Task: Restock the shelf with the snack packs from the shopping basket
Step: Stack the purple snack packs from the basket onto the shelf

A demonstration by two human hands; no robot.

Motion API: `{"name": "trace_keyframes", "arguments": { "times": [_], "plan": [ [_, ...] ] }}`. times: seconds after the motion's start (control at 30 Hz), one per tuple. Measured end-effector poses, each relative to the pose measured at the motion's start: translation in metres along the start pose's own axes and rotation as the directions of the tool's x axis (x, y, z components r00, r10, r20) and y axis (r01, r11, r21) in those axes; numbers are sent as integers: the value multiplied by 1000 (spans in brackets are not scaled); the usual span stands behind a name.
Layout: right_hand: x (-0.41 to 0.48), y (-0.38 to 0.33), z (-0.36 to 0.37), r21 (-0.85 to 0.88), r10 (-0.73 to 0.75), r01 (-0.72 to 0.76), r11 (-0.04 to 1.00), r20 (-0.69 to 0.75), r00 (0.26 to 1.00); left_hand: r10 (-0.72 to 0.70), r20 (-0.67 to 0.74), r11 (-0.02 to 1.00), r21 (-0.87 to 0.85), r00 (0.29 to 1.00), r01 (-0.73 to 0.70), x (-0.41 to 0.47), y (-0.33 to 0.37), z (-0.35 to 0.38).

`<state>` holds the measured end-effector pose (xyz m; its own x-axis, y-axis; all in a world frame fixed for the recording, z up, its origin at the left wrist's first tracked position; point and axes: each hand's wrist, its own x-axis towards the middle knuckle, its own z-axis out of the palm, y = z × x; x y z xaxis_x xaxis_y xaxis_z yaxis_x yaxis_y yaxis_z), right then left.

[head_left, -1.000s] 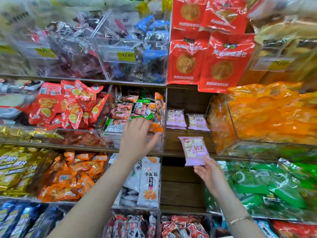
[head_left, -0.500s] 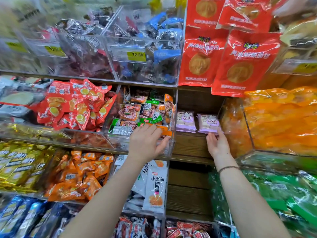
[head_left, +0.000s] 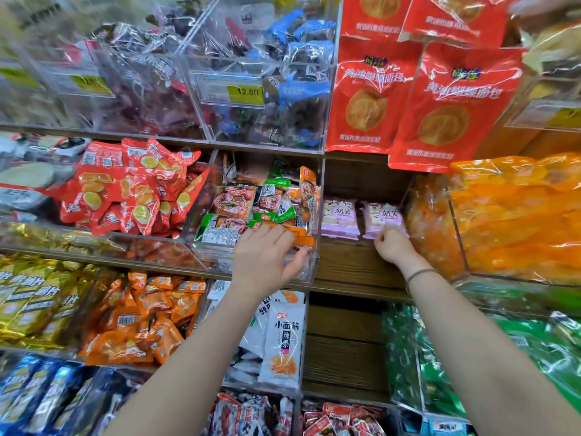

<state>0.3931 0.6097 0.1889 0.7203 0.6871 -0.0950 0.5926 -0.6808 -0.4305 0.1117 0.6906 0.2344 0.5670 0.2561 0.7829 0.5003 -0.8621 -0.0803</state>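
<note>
Just beyond the right hand (head_left: 390,247), seemingly pinching its near edge, the pack (head_left: 382,217) points inward; left hand (head_left: 267,259) spread on bin (head_left: 309,269).

Bare shelf board (head_left: 345,265) before pink packs (head_left: 341,218)

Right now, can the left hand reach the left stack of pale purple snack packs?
Probably yes. The left hand rests on the clear plastic bin's front rim beside the left stack of pale purple snack packs; the wooden shelf before it is bare; the right hand is at the other stack.
</note>
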Motion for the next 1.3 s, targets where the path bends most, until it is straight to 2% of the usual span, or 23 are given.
{"name": "trace_keyframes", "arguments": {
  "times": [0.17, 0.3, 0.4, 0.47, 0.53, 0.6, 0.63, 0.67, 0.77, 0.83, 0.9, 0.97, 1.07, 1.17, 1.3],
  "plan": [
    [-2, 1, 3, 74, 39, -39, 997, 5, 999, -8, 68, 1000, -12, 998, 9, -1, -2, -1],
    [-43, 7, 4, 308, 22, -23, 951, 8, 1000, -80, 164, 997, 5, 983, 81, 0, 6, -12],
    [-88, 18, 5, 434, 20, 1, 901, -43, 999, -168, 139, 969, -157, 976, 189, -8, 23, -24],
    [-121, 28, 10, 555, 28, 20, 831, -78, 997, -228, 138, 910, -321, 964, 261, -27, 46, -34],
    [-159, 39, 17, 658, 56, 2, 753, -67, 996, -280, 207, 829, -441, 937, 345, -59, 73, -48],
    [-200, 56, 28, 704, 84, -20, 710, -57, 995, -298, 305, 784, -462, 905, 414, -106, 97, -58],
    [-221, 67, 36, 712, 97, -35, 702, -47, 994, -320, 397, 746, -453, 860, 487, -133, 109, -64],
    [-244, 79, 44, 707, 104, -59, 704, -21, 994, -353, 519, 681, -428, 779, 594, -161, 119, -71],
    [-316, 117, 73, 621, 111, -145, 771, 93, 989, -352, 837, 464, -233, 419, 855, -244, 148, -95],
    [-364, 142, 92, 561, 154, -213, 800, 150, 977, -298, 935, 424, -52, 193, 904, -290, 160, -111],
    [-409, 164, 111, 497, 193, -266, 826, 194, 962, -239, 970, 457, 69, 48, 887, -324, 168, -125],
    [-450, 187, 133, 419, 250, -359, 834, 294, 923, -181, 983, 500, 112, -23, 859, -349, 175, -138],
    [-510, 215, 158, 260, 352, -489, 833, 434, 830, -119, 990, 610, 130, -72, 781, -380, 187, -155],
    [-569, 237, 168, 253, 420, -560, 789, 442, 792, -98, 987, 706, 161, -131, 689, -410, 203, -171],
    [-636, 265, 170, 267, 516, -643, 718, 417, 748, -73, 984, 675, 168, -161, 719, -437, 231, -196]
  ]
}}
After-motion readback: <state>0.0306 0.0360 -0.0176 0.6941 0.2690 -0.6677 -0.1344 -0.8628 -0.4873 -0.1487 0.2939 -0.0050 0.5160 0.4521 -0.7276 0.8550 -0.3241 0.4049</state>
